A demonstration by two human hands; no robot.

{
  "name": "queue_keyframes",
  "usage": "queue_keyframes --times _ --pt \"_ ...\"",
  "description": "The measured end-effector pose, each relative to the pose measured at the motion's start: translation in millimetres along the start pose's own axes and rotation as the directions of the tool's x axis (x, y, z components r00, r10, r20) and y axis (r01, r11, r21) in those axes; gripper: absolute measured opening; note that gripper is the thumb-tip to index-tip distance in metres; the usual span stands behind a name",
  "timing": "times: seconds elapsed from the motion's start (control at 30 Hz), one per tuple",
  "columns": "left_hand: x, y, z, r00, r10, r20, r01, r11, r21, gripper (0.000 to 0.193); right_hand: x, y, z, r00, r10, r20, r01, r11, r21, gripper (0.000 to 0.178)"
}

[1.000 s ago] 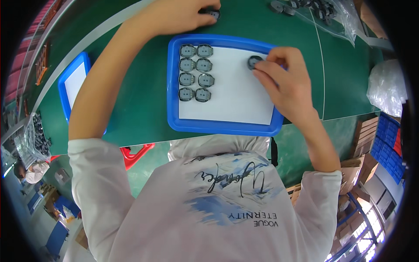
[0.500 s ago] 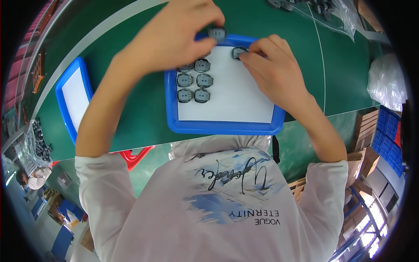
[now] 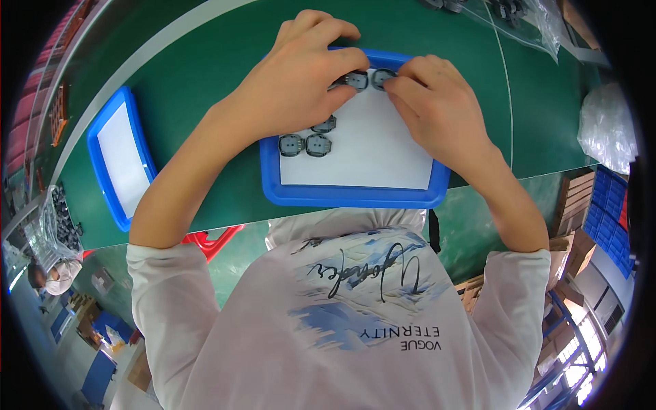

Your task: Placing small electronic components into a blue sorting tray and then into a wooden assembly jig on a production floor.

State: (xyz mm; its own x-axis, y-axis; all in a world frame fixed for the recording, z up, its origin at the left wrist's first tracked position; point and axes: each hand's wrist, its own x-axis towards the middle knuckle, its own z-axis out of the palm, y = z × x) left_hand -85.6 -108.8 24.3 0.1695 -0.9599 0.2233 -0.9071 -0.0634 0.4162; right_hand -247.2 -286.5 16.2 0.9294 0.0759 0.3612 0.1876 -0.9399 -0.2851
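A blue-rimmed tray [image 3: 355, 198] lined with white lies in front of me. My left hand [image 3: 304, 78] reaches over its far left side, thumb and forefinger closed on a small dark grey watch-case-like part [image 3: 357, 80] near the far rim. Just right of it, my right hand [image 3: 441, 102] has its fingertips on another such part [image 3: 383, 78] at the far edge of the white lining. More of these parts sit in the tray's left half, among them a near-left one [image 3: 291, 145] and one beside it [image 3: 318, 145]. My left hand and wrist hide others in those rows.
To the left on the green table [image 3: 212, 164] stands a second blue tray [image 3: 123, 160] with white lining. Clear plastic bags of dark parts lie at the far right [image 3: 509, 14] and far left [image 3: 61, 225]. A person [image 3: 58, 277] is at the lower left.
My left hand has moved right and nearer, bringing its part from above the far rim down beside the one at my right hand. That right-hand part has shifted slightly right.
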Motion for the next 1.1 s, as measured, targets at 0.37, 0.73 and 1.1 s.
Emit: queue_keyframes --times 0.37,0.73,1.1 --pt "-17.0 -10.2 -6.7 0.998 -0.052 -0.044 0.051 0.998 -0.025 0.025 27.0 -21.1 12.5 1.000 0.013 0.009 -0.013 0.999 -0.033 0.028" --pt "-25.8 -16.4 -6.0 0.987 -0.124 -0.097 0.115 0.989 -0.092 0.023 19.9 -22.7 5.4 0.999 0.033 -0.042 -0.033 0.999 -0.002 0.019" --pt "-32.6 -22.9 -3.2 0.988 -0.056 -0.142 0.053 0.998 -0.021 0.022 30.0 -28.3 18.1 0.999 -0.042 -0.004 0.042 0.999 -0.006 0.016"
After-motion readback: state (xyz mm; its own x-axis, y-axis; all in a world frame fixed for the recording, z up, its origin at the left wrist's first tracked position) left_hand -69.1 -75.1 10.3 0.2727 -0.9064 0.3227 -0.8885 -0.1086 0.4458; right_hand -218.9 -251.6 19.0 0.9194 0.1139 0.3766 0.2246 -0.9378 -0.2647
